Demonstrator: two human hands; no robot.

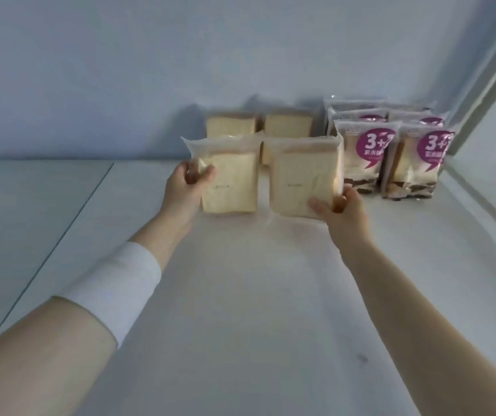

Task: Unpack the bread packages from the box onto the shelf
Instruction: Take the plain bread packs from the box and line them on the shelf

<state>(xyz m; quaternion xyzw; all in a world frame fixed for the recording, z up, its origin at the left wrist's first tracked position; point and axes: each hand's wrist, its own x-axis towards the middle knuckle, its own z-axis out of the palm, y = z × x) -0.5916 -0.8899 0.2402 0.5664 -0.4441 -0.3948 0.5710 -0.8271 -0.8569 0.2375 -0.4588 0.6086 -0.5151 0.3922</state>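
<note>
Two clear-wrapped packages of white sliced bread stand upright side by side on the white shelf [240,280]. My left hand [185,187] grips the left package [228,181] at its left edge. My right hand [341,205] grips the right package [303,181] at its lower right corner. Two more plain bread packages [288,124] stand right behind them against the back wall. The box is out of view.
Several bread packages with purple labels [360,157] stand in rows at the back right, close to the right-hand package. The shelf's side wall and metal frame [486,94] rise on the right. A seam [60,235] runs across the shelf on the left.
</note>
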